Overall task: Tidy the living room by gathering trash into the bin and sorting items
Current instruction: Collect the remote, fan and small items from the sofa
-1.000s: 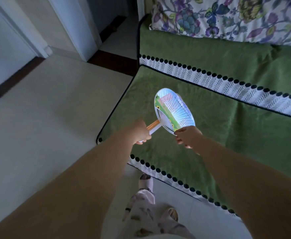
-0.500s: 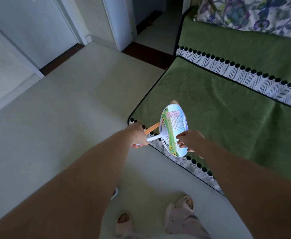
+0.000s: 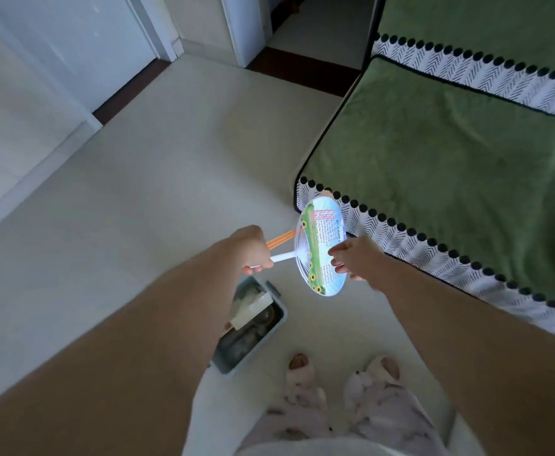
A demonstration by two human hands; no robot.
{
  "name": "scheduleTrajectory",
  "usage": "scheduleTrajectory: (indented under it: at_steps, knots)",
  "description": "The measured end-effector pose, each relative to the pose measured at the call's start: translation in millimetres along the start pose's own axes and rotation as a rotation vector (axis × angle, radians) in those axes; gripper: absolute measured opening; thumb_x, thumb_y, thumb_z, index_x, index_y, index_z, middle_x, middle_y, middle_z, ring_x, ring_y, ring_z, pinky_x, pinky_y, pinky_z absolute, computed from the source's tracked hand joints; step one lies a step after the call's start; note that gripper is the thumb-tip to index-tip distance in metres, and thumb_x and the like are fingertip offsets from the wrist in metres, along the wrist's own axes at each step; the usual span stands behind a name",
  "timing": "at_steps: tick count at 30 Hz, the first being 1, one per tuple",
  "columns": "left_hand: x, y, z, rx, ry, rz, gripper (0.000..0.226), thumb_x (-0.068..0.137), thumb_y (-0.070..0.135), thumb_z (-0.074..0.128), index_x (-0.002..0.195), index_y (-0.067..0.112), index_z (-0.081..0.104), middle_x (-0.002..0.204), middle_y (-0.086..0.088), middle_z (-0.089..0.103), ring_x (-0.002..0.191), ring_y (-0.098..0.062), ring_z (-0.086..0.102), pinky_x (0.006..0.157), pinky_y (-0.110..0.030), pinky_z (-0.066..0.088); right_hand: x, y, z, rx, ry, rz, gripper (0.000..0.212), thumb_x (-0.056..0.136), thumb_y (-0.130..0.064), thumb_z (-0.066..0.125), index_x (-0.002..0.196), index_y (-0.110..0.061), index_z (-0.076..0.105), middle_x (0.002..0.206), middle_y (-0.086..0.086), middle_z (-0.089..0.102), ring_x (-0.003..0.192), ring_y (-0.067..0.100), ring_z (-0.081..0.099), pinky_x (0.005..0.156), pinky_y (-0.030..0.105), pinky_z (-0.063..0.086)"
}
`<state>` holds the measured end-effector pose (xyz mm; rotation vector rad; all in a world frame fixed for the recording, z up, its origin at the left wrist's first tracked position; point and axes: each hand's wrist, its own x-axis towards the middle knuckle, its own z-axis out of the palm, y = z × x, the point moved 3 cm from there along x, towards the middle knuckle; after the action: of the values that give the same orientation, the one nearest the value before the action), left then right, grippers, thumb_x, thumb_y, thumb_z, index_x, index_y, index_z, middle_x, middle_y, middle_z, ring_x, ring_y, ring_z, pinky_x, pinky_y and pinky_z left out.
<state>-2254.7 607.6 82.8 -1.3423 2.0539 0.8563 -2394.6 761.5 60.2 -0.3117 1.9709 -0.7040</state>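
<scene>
A round plastic hand fan (image 3: 318, 245) with a sunflower print and red text hangs over the floor just off the sofa's front corner. A second fan lies behind it; only its orange handle (image 3: 281, 239) and a sliver of rim show. My left hand (image 3: 253, 248) is shut around both handles, the white one and the orange one. My right hand (image 3: 355, 260) pinches the printed fan's right edge with its fingertips. A grey-blue bin (image 3: 277, 324) with trash inside stands on the floor below my left forearm, which hides part of it.
A green-covered sofa (image 3: 450, 179) with a dotted white trim fills the right side. Pale floor tiles (image 3: 144, 199) stretch to the left. White doors and a doorway (image 3: 246, 28) stand at the top. My slippered feet (image 3: 341, 383) are at the bottom.
I have stepped back from the sofa and my view has tipped down. The fans have come off the sofa seat to hang over the floor, and the bin has come into sight.
</scene>
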Motion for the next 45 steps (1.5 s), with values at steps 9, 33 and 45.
scheduleTrajectory:
  at_steps: [9,33,45]
  knots:
    - [-45.9,-109.0,45.9,0.051,0.063,-0.121,0.011,0.085,0.013,0.067,0.081,0.003,0.065,0.073,-0.010,0.070,0.064,-0.024,0.064,0.077,-0.034,0.060,-53.7,45.6,70.2,-0.063,0.020,0.022,0.023,0.093,-0.009,0.050,0.076,-0.018,0.062,0.084,0.006,0.067,0.074,0.018,0.058,0.053,0.021,0.039]
    - [19.7,-292.2,52.2,0.454,0.069,0.093,0.029,0.090,0.009,0.055,0.118,0.011,0.057,0.117,-0.008,0.063,0.109,-0.028,0.061,0.080,-0.032,0.046,-37.6,53.9,300.7,0.205,0.298,0.233,0.027,0.083,-0.007,0.049,0.068,-0.023,0.064,0.085,0.004,0.072,0.083,0.026,0.069,0.075,0.031,0.056]
    - [147.5,-312.5,135.5,0.561,-0.013,0.226,0.027,0.091,0.009,0.051,0.117,0.015,0.053,0.109,-0.007,0.063,0.101,-0.028,0.062,0.073,-0.033,0.044,56.0,142.0,370.7,0.335,0.326,0.429,0.029,0.087,-0.008,0.051,0.069,-0.026,0.064,0.084,0.003,0.071,0.081,0.024,0.069,0.076,0.032,0.058]
